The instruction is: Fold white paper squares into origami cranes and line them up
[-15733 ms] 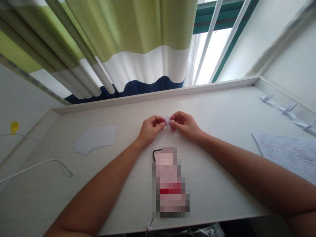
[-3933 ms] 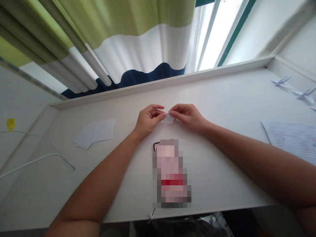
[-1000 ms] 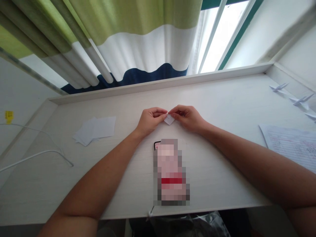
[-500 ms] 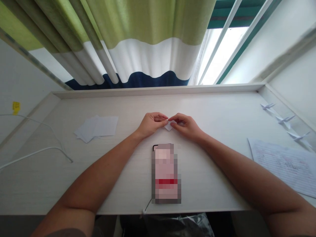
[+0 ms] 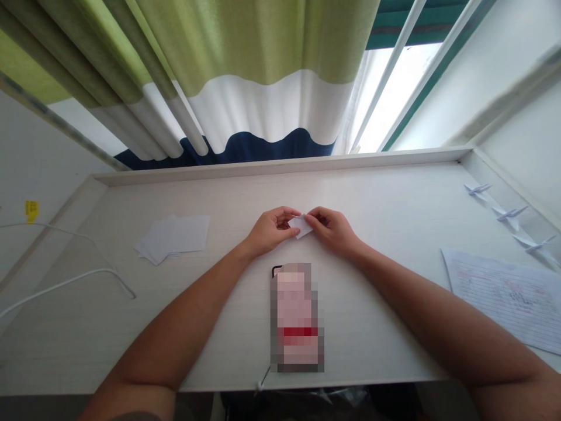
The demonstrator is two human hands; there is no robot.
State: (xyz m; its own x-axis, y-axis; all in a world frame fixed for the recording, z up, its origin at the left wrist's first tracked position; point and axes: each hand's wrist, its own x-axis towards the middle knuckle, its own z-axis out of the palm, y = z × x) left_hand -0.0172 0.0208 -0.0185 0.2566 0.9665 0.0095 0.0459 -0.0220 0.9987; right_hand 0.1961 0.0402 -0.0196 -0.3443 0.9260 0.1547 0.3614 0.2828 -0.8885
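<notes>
L hand (image 5: 269, 232), R hand (image 5: 333, 231): fingers pinched on folded white paper (image 5: 300, 226); desk (image 5: 372, 193) back edge well ahead; phone (image 5: 297, 318) just below.

Folded paper (image 5: 300, 226) between hands (image 5: 269, 231)

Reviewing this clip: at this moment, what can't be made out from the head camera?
Small folded white paper: the fingers of the left hand and right hand cover part of it, so its folds are unclear.
Phone: pixelated, so whatever it shows is unreadable.
Written sheet: the writing is too small to read, and the right edge of the view cuts off its corner.
Yellow tag: too small to read.
</notes>
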